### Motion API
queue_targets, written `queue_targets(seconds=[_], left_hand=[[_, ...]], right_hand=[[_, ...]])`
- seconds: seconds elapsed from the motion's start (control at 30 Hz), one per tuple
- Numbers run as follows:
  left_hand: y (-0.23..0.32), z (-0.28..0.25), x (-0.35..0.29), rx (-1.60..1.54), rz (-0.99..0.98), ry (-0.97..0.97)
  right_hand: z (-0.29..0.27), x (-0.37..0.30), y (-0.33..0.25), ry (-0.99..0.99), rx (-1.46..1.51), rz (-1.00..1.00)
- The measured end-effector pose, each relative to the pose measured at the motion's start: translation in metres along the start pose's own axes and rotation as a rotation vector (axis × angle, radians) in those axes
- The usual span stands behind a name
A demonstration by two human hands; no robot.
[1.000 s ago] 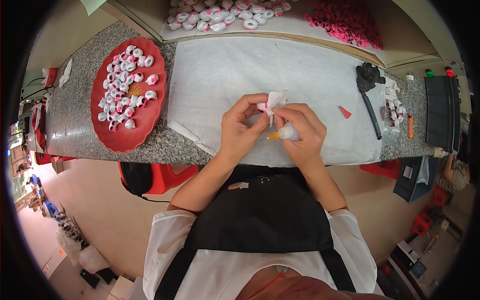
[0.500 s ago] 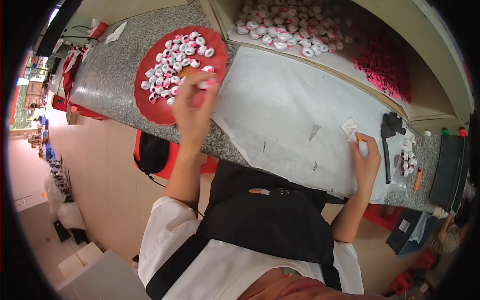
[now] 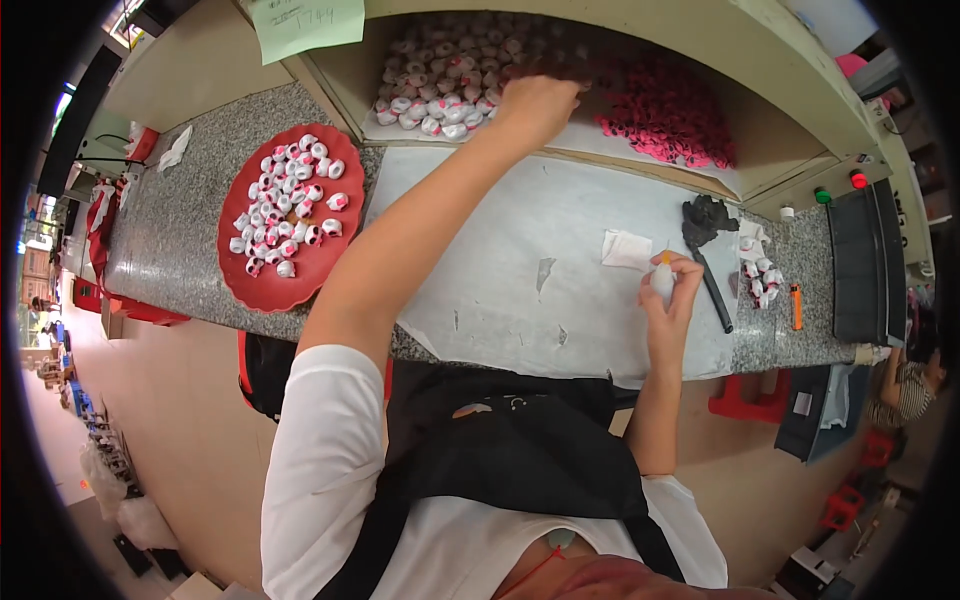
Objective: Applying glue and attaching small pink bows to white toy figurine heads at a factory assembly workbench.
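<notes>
My left hand [image 3: 540,108] reaches up over the sheet into the open shelf compartment, between a heap of small white-and-pink pieces [image 3: 455,110] and a pile of small bright pink pieces [image 3: 670,120]. Its fingertips are in shadow, so I cannot tell if they hold anything. A small white squeeze bottle with an orange tip [image 3: 662,281] is in my right hand [image 3: 674,298], just above the white sheet [image 3: 480,260]. Close by the bottle's tip lies a small folded white paper or cloth [image 3: 627,248]. On the left, a red scalloped plate [image 3: 268,290] carries many white-and-pink pieces [image 3: 290,185].
Right of my right hand lie a black crumpled lump [image 3: 708,220], a black stick-like tool [image 3: 714,290], several white-and-pink pieces [image 3: 765,283] and an orange pen-like item [image 3: 796,307]. A black tray [image 3: 862,265] stands at the counter's right end. The shelf's front ledge [image 3: 640,165] borders the sheet.
My left hand has left the plate, where it pinched a white-and-pink piece, and moved up and right into the shelf. My right hand still holds the bottle. The whole view has shifted.
</notes>
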State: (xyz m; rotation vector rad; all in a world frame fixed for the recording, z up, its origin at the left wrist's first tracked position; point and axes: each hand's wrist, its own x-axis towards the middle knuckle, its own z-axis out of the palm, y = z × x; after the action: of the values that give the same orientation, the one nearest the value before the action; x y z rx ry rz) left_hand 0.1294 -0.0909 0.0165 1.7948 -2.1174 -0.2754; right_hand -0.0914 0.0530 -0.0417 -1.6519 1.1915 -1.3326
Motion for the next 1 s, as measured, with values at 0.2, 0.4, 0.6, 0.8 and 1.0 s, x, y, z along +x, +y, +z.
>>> queue_targets(seconds=[0.2,0.4,0.6,0.8,1.0], left_hand=[[-0.028,0.078,0.066,0.575,0.217,0.502],[0.008,0.007,-0.031,-0.59,0.098,0.222],[0.007,0.005,-0.149,-1.508,-0.299,-0.089],[0.01,0.027,-0.184,-1.687,-0.28,0.058],[0.013,0.025,-0.189,-1.748,-0.245,0.187]], right_hand=[[0.02,-0.013,-0.001,-0.015,0.217,0.0],[0.006,-0.009,-0.026,0.006,0.477,0.258],[0.021,0.002,-0.044,0.027,0.569,0.248],[0.031,0.005,-0.055,0.113,0.863,0.248],[0.05,-0.006,-0.064,0.124,0.425,-0.128]])
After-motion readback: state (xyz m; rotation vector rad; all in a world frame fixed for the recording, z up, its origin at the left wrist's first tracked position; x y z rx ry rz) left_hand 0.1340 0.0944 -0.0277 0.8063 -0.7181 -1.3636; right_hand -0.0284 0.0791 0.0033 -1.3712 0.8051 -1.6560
